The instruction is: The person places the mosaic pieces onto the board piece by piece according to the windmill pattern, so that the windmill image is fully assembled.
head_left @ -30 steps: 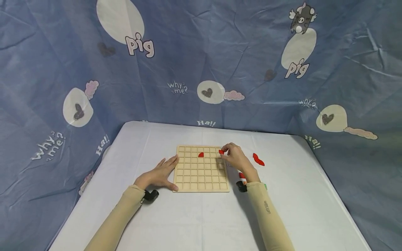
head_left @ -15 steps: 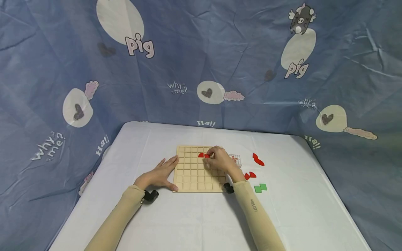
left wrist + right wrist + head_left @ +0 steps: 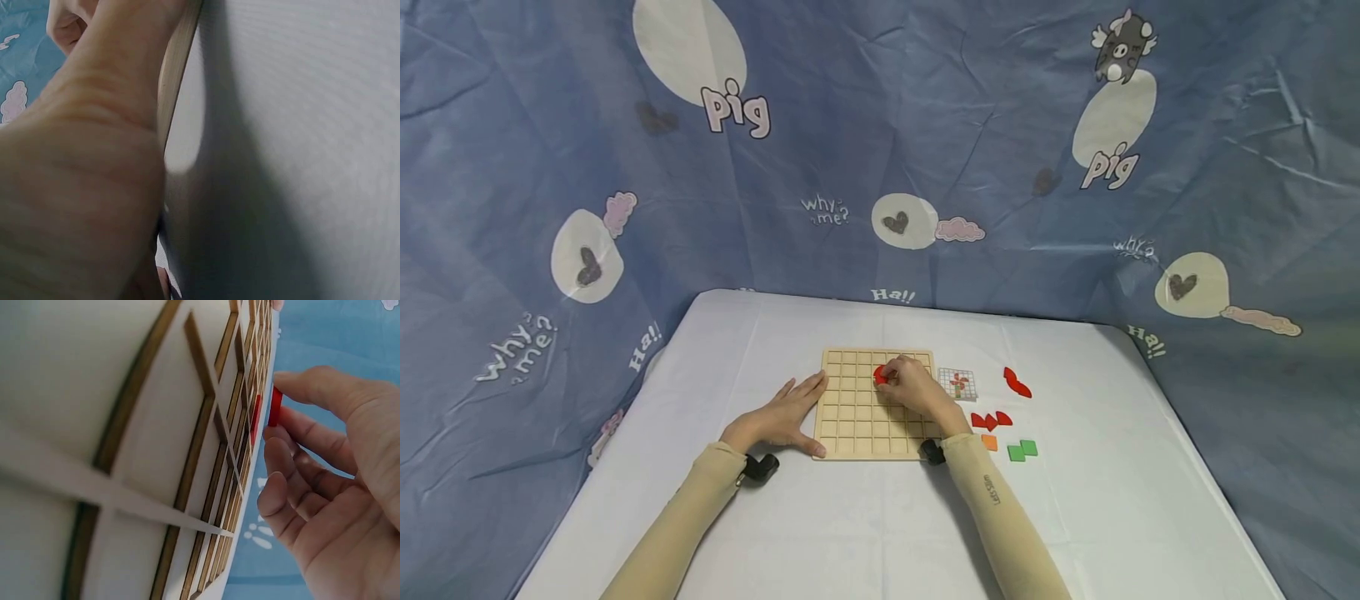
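Note:
A wooden grid board lies on the white table. My left hand rests along its left edge, fingers spread and thumb near the front corner. Over the upper middle of the grid, my right hand pinches a small red piece between thumb and fingers, close above the board. In the right wrist view that piece is seen edge-on, beside another red piece set in a cell. From the head the two red pieces overlap, partly covered by the fingertips.
Right of the board lies a printed grid card with a red and green pattern. Beyond it are curved red pieces. Nearer are a row of red pieces, an orange square and green squares.
My right hand has carried the red piece leftward from the board's right edge to the red piece in the grid. The card and orange square have come into view. My left hand stays put.

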`<state>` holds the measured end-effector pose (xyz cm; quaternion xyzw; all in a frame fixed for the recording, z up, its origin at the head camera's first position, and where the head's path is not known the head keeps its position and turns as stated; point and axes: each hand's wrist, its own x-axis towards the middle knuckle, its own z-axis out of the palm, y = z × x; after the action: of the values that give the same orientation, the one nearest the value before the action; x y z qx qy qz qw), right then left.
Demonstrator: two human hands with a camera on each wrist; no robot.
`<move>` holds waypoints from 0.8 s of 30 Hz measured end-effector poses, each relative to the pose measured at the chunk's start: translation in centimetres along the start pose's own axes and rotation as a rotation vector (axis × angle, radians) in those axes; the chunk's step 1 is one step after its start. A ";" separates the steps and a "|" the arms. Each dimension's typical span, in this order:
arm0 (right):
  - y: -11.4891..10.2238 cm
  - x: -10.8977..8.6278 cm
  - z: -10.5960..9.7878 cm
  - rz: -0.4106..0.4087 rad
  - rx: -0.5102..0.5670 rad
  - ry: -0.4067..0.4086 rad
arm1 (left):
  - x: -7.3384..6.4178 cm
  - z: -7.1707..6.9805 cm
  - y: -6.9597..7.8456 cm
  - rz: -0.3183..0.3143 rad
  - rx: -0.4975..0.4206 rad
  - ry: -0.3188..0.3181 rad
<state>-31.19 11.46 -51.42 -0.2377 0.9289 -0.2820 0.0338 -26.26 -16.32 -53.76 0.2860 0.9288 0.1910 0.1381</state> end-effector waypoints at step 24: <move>0.0 0.7 0.5 0.035 -0.036 -0.040 | -0.1 0.1 0.1 0.000 -0.008 0.005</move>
<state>-31.70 10.92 -51.75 -0.2277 0.9369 -0.2598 0.0532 -26.10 -16.31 -53.82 0.2849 0.9283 0.1954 0.1371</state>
